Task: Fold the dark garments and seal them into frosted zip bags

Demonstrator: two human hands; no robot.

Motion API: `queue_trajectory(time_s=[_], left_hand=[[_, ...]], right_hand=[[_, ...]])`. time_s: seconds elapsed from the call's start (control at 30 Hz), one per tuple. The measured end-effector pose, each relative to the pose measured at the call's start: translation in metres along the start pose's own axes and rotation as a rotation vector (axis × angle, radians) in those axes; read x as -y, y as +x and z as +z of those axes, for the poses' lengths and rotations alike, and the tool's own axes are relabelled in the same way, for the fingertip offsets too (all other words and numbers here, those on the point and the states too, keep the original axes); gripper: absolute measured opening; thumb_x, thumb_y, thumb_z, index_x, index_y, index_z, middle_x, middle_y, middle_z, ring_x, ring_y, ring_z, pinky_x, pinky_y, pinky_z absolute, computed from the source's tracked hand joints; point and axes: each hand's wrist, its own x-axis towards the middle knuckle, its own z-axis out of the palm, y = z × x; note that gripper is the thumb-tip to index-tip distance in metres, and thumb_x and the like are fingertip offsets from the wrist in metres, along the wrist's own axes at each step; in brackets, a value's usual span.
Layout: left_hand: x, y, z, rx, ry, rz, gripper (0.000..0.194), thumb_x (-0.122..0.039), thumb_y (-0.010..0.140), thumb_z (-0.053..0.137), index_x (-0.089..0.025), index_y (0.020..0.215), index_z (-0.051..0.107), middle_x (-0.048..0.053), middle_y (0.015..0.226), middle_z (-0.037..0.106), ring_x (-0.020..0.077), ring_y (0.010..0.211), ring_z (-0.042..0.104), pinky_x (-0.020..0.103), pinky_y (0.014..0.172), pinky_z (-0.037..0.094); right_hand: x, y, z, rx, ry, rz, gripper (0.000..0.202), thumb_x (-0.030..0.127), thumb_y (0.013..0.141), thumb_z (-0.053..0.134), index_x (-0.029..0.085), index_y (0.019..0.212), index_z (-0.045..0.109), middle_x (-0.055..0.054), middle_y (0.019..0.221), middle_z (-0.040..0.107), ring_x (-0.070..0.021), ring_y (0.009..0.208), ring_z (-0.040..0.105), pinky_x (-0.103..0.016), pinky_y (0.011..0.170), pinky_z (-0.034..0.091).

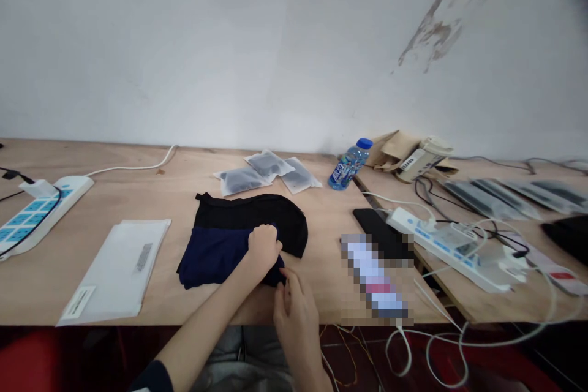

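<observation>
A folded navy cloth (211,254) lies on the table in front of me, over part of a black cloth (250,211) with a rounded right end. My left hand (265,249) is closed in a fist on the right part of the navy cloth, gripping its fabric. Lower down, my right hand (297,306) pinches the near right corner of the same cloth between thumb and fingers. What kind of garment it is cannot be made out.
Flat frosted bags (117,266) lie left, near a power strip (46,211). Filled frosted bags (243,180) and a blue-capped bottle (350,164) stand behind the cloths. To the right are a pixelated phone (374,275), a black phone (379,229), another power strip (448,248) and loose cables.
</observation>
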Motion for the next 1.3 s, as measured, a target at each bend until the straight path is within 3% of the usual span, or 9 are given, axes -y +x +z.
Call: queue_trajectory(time_s=[0.1,0.2,0.4,0.5,0.63,0.8,0.97,1.17,1.3], left_hand=[[0.011,-0.003,-0.015,-0.003,-0.059,-0.018,0.011,-0.022,0.079,0.06,-0.013,0.078,0.066,0.016,0.089,0.07,0.03,0.094,0.067,0.038,0.082,0.048],[0.025,-0.005,-0.036,0.04,-0.189,0.027,0.019,-0.031,0.08,0.06,-0.015,0.07,0.064,0.01,0.076,0.07,0.024,0.081,0.068,0.034,0.076,0.05],[0.073,-0.01,-0.077,0.092,-0.523,0.069,0.031,-0.044,0.086,0.055,-0.015,0.088,0.063,0.003,0.08,0.068,0.013,0.071,0.065,0.025,0.068,0.052],[0.108,-0.015,-0.092,0.067,-0.716,0.034,0.035,-0.047,0.078,0.066,-0.015,0.09,0.063,0.001,0.077,0.064,0.011,0.069,0.061,0.025,0.068,0.052],[0.154,-0.025,-0.103,0.031,-0.716,-0.032,0.039,-0.048,0.072,0.071,-0.014,0.088,0.064,-0.001,0.069,0.06,0.0109,0.061,0.058,0.026,0.063,0.051],[0.18,-0.041,-0.096,-0.183,-0.628,-0.106,0.037,-0.043,0.076,0.067,-0.016,0.099,0.062,0.001,0.072,0.061,0.0158,0.068,0.06,0.031,0.067,0.051],[0.165,-0.054,-0.072,-0.589,-0.313,-0.015,0.033,-0.038,0.085,0.06,-0.021,0.113,0.056,0.005,0.097,0.061,0.0179,0.085,0.06,0.033,0.079,0.05],[0.155,-0.053,-0.042,-0.541,-0.098,0.094,0.014,-0.026,0.094,0.045,-0.022,0.095,0.058,0.005,0.093,0.06,0.0187,0.089,0.061,0.033,0.081,0.05],[0.159,-0.06,-0.047,-0.526,-0.105,0.121,0.015,-0.025,0.094,0.045,-0.022,0.101,0.058,0.005,0.099,0.061,0.0191,0.093,0.061,0.034,0.084,0.05]], right_hand=[[-0.004,0.014,-0.005,0.016,0.037,0.17,0.036,0.04,0.092,0.046,0.017,0.115,0.061,-0.014,0.104,0.071,-0.0272,0.09,0.068,-0.04,0.075,0.056],[0.002,0.022,-0.003,0.074,0.134,0.175,0.046,0.046,0.093,0.047,0.015,0.125,0.056,-0.015,0.114,0.068,-0.0255,0.094,0.069,-0.037,0.076,0.057],[0.046,0.021,0.017,0.075,0.199,-0.181,0.058,0.038,0.093,0.052,0.018,0.146,0.037,-0.014,0.138,0.055,-0.0288,0.126,0.053,-0.045,0.099,0.049],[0.07,0.017,0.03,0.153,0.18,-0.316,0.067,0.035,0.092,0.054,0.017,0.151,0.027,-0.015,0.146,0.046,-0.0303,0.133,0.044,-0.049,0.105,0.045],[0.087,0.009,0.052,0.314,0.14,-0.4,0.068,0.033,0.092,0.053,0.015,0.152,0.024,-0.016,0.151,0.039,-0.0312,0.139,0.036,-0.051,0.11,0.04],[0.089,-0.001,0.079,0.506,0.145,-0.443,0.066,0.027,0.091,0.051,0.011,0.151,0.027,-0.017,0.154,0.034,-0.0331,0.141,0.032,-0.052,0.11,0.04],[0.084,0.001,0.085,0.525,0.225,-0.435,0.053,0.022,0.091,0.049,0.01,0.142,0.042,-0.019,0.144,0.048,-0.0302,0.134,0.044,-0.048,0.108,0.043],[0.069,0.039,0.07,0.205,0.213,-0.131,0.025,0.018,0.089,0.042,0.018,0.106,0.06,-0.013,0.109,0.065,-0.0256,0.103,0.061,-0.044,0.091,0.049],[0.049,0.075,0.078,0.281,0.244,0.13,0.024,0.029,0.085,0.051,0.017,0.105,0.058,-0.012,0.1,0.066,-0.0225,0.08,0.065,-0.04,0.078,0.052]])
